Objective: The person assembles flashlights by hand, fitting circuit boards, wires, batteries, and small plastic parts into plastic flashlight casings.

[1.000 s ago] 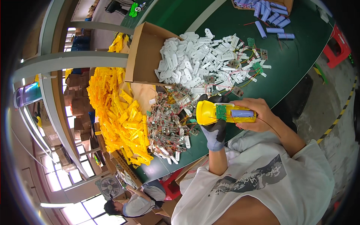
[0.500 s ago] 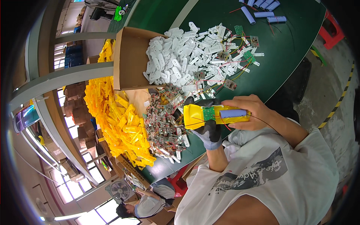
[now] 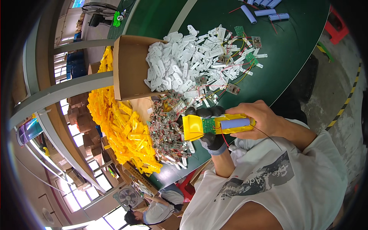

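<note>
Between my two hands is a yellow plastic housing (image 3: 193,128), lying lengthwise with its open side up. A green circuit board (image 3: 209,125) sits across its middle, and a blue cylindrical battery (image 3: 235,123) lies in the right part. My left hand (image 3: 213,144), in a dark-tipped grey glove, grips the housing around the board, thumb on the near side and fingers on the far side. Bare, my right hand (image 3: 262,118) closes round the right end beside the battery. A red wire hangs off the near edge, and a thin black wire trails over my right hand.
Left of my hands lie heaped wired boards (image 3: 165,132) and a large pile of yellow housings (image 3: 128,138). White plastic pieces (image 3: 166,63) spill from a cardboard box (image 3: 132,71). Several blue batteries (image 3: 264,12) lie at the far edge of the green table. Another person (image 3: 159,212) sits farther off.
The whole view has shifted slightly. Both hands keep hold of the housing, which appears a little farther left and lower. The battery still lies in it.
</note>
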Available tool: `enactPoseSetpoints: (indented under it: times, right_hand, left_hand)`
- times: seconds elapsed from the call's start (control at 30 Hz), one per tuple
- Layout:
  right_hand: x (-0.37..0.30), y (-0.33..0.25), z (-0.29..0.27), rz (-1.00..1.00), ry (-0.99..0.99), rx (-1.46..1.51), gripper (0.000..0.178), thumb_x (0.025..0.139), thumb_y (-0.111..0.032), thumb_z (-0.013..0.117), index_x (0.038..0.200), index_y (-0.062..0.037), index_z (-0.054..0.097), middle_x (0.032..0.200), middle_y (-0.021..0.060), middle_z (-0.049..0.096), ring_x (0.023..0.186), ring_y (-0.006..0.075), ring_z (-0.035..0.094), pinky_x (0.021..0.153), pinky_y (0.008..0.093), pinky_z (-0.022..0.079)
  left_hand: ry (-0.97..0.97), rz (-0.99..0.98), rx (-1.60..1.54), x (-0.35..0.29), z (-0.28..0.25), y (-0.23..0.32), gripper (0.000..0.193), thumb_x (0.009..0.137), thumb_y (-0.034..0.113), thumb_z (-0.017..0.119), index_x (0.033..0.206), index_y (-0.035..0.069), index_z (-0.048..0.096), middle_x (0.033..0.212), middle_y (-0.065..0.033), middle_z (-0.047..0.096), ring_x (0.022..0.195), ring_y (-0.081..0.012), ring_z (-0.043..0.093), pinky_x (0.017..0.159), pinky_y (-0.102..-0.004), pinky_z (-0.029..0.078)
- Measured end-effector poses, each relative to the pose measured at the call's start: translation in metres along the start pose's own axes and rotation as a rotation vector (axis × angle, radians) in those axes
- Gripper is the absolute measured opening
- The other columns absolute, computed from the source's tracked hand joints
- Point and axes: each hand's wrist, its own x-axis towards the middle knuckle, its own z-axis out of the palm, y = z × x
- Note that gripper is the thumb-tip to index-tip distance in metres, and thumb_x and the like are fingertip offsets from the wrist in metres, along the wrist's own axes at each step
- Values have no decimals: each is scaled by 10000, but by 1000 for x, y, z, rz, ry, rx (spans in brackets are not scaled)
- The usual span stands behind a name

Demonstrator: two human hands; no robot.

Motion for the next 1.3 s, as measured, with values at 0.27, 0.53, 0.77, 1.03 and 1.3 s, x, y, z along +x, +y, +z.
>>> enactPoseSetpoints:
  times: [0.27, 0.53, 0.77, 1.03, 1.3]
  right_hand:
    - [8, -15, -5, 88, 2, -65, 495, 743, -178, 792, 1151, -5, 573, 1018, 136, 667, 859, 274, 693, 753, 339, 558]
    - [103, -23, -65, 168, 92, -314, 457, 839, -224, 707, 1204, -14, 532, 1027, 173, 659, 897, 326, 673, 778, 336, 521]
    - [282, 66, -51, 172, 41, -954, 453, 869, -371, 633, 1131, -17, 529, 850, 231, 652, 816, 404, 647, 708, 460, 494]
    - [435, 261, -32, 116, -16, -1528, 596, 797, -474, 625, 1094, 40, 576, 1041, 205, 677, 933, 338, 679, 756, 459, 548]
    - [468, 280, -132, -219, -122, -1125, 579, 833, -426, 622, 1143, 57, 545, 1147, 241, 626, 1101, 326, 612, 893, 411, 503]
  left_hand:
    - [98, 11, -30, 2, 0, -14, 698, 860, 312, 680, 1436, 153, 317, 1289, -91, 516, 1148, -270, 513, 966, -431, 434]
    - [203, -125, 54, 44, 61, -9, 560, 957, 281, 544, 1431, 67, 336, 1273, -123, 543, 1151, -271, 562, 1002, -417, 435]
    - [12, -175, 109, 5, 37, -39, 407, 905, 127, 589, 1268, -29, 488, 1238, -145, 589, 1074, -208, 600, 946, -348, 466]
    - [-9, -89, 841, -27, 29, 24, 500, 840, 228, 668, 1291, 74, 516, 1175, -180, 583, 1037, -349, 587, 910, -408, 470]
    - [304, 172, 1075, -59, -16, 138, 457, 752, 145, 730, 1179, 52, 594, 1108, -128, 625, 972, -324, 601, 854, -414, 485]
